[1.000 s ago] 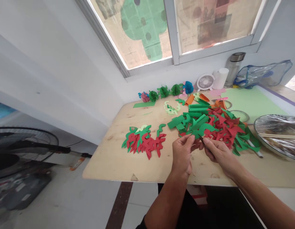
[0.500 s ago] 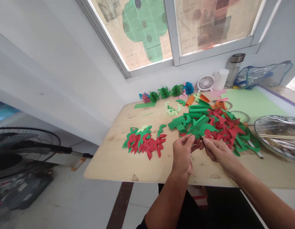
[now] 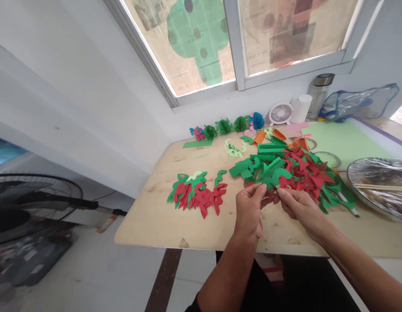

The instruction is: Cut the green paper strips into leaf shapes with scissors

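My left hand (image 3: 250,206) is closed in a pinch above the front of the table, with a small green paper piece (image 3: 269,184) at its fingertips. Close beside it, my right hand (image 3: 295,203) grips a small dark, thin-tipped tool (image 3: 275,188) whose point reaches toward the paper; most of the tool is hidden in the fingers. Behind both hands lies a heap of green paper cutouts (image 3: 272,167) and red paper cutouts (image 3: 318,175). To the left, a smaller pile of red and green cut shapes (image 3: 201,195) is spread on the wooden table (image 3: 155,225).
Folded paper ornaments (image 3: 224,126) line the wall, beside a small white fan (image 3: 281,113) and a glass bottle (image 3: 320,95). A film-covered bowl (image 3: 383,182) with chopsticks stands at the right. A large black fan (image 3: 34,208) is on the left, off the table.
My right fingers have shifted slightly around the dark tool. Otherwise the hands and the paper piles stay in the same places.
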### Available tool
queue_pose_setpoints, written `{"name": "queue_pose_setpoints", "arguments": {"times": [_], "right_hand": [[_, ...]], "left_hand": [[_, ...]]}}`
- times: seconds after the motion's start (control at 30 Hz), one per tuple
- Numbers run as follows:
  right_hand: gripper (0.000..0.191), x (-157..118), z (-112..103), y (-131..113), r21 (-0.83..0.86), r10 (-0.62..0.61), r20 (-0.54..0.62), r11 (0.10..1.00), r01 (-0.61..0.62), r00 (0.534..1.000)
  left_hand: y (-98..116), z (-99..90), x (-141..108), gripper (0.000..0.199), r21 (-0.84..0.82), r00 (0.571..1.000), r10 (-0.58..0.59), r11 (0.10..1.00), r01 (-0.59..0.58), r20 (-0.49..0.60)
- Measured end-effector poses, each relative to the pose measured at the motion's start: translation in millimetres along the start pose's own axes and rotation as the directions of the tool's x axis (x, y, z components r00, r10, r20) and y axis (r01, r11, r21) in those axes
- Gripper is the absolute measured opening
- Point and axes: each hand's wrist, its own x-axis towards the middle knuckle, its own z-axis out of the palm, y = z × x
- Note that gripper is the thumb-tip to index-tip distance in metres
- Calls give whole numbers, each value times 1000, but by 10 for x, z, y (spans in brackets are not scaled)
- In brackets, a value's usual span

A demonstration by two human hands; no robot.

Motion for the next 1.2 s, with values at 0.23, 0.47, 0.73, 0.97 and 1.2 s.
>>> {"name": "queue_pose_setpoints", "arguments": {"times": [0.23,0.47,0.73,0.97,1.2], "right_hand": [[45,23,-52,-23,-81,13,2,997,-13,1000],[43,49,-99,-6,-104,13,-9,995,-14,1000],[43,81,-140,15,-184,21,21,983,-17,1000],[42,118,-220,24,-256,-7,75,966,26,997],[44,121,-217,45,-159,45,86,987,-31,995]], "left_hand": [[9,-11,30,21,5,1000,-28,1000,28,-14],[44,-33,49,19,46,1000,-18,999,19,-7],[141,-86,148,17,170,998,36,984,-43,44],[221,-148,240,15,375,990,14,925,-67,142],[179,-170,288,13,381,986,67,917,-121,153]]}}
